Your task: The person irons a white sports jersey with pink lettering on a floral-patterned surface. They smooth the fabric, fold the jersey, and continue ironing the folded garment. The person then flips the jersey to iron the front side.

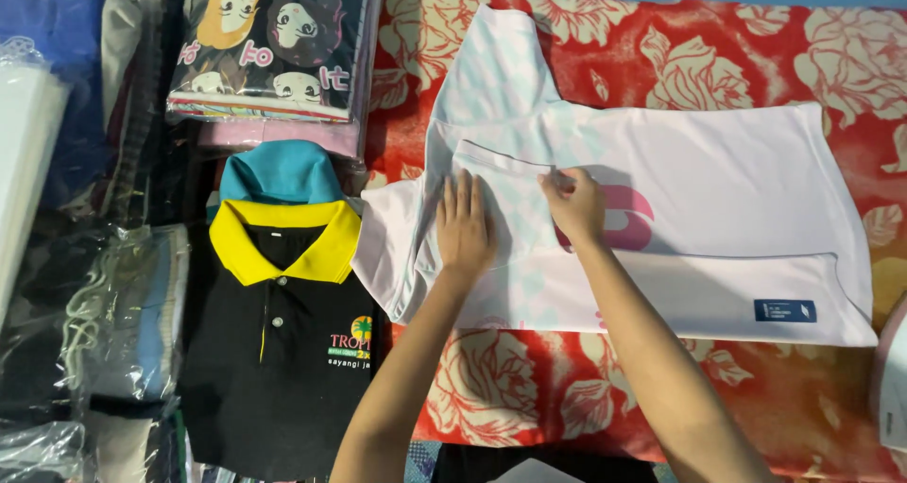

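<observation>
Left hand (464,226) is pressed flat, fingers open, on the white shirt (680,209); right hand (573,203) pinches a fold of it. Shirt's spread over a red flowered blanket (718,49). Just left sits a black polo with yellow collar (279,341), plus bagged clothes (274,44) stacked behind.

Red rose-print blanket (718,67) with a white shirt (718,190) spread flat on it, black polo (274,351) just beside.
</observation>
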